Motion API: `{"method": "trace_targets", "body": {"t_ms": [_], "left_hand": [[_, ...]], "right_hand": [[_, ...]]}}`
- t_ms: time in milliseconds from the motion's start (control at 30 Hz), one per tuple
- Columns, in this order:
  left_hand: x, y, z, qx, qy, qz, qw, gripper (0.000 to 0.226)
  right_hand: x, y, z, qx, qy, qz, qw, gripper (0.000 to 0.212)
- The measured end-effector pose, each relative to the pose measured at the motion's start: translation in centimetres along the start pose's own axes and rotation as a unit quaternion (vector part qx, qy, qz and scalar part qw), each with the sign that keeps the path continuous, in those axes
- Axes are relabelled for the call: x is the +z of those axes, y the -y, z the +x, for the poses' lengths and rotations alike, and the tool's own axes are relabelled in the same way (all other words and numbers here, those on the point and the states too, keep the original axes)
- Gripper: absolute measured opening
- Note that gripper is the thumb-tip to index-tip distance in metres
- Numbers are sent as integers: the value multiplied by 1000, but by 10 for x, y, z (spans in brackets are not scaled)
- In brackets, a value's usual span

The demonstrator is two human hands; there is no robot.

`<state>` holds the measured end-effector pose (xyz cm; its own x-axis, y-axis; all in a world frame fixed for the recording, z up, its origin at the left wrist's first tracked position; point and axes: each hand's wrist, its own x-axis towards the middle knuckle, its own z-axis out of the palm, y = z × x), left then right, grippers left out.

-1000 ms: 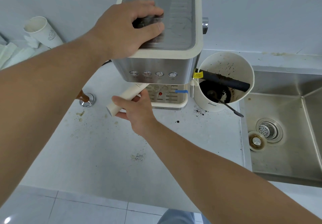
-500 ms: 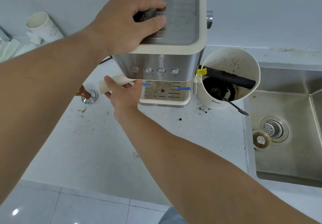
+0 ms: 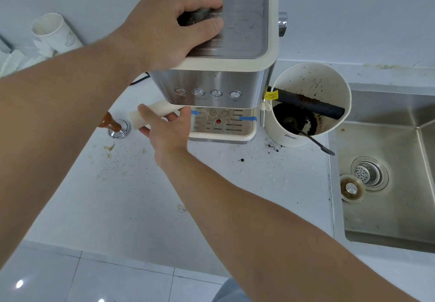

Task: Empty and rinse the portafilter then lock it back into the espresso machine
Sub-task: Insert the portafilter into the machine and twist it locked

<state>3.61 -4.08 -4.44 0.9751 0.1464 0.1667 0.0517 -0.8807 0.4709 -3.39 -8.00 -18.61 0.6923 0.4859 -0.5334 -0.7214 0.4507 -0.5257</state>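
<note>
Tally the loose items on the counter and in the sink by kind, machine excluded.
Knock box: 1
Tamper: 1
Paper cup: 1
Spoon: 1
Sink stopper: 1
Total: 5

Your left hand (image 3: 169, 26) lies on top of the cream and steel espresso machine (image 3: 219, 76) at the top middle. Your right hand (image 3: 164, 127) holds the cream portafilter handle (image 3: 153, 113) just left of it. The round steel tamper (image 3: 117, 128) stands further left. The cream knock bucket (image 3: 308, 104) touches the machine's right side. The steel sink (image 3: 388, 184) fills the right edge.
</note>
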Motion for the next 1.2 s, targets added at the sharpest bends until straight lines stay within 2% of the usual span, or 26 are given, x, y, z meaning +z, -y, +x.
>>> {"method": "trace_targets", "body": {"t_ms": [233, 400, 600, 900, 1067, 1200], "left_hand": [[0, 1, 0, 1, 3, 1, 1000, 44], [0, 1, 0, 5, 6, 3, 1000, 44], [0, 2, 0, 3, -2, -1, 1000, 45], [0, 1, -1, 6, -8, 1, 1000, 46], [1, 2, -1, 5, -8, -6, 1000, 46], [1, 1, 0, 2, -7, -8, 1000, 46]], "right_hand": [[-9, 2, -5, 14, 23, -26, 999, 49], [-10, 3, 1, 0, 12, -49, 999, 49], [13, 0, 9, -20, -6, 30, 999, 53], [25, -3, 6, -19, -1, 67, 998, 53], [-1, -3, 0, -14, 19, 8, 1000, 45], [-15, -1, -9, -3, 30, -20, 999, 49]]}}
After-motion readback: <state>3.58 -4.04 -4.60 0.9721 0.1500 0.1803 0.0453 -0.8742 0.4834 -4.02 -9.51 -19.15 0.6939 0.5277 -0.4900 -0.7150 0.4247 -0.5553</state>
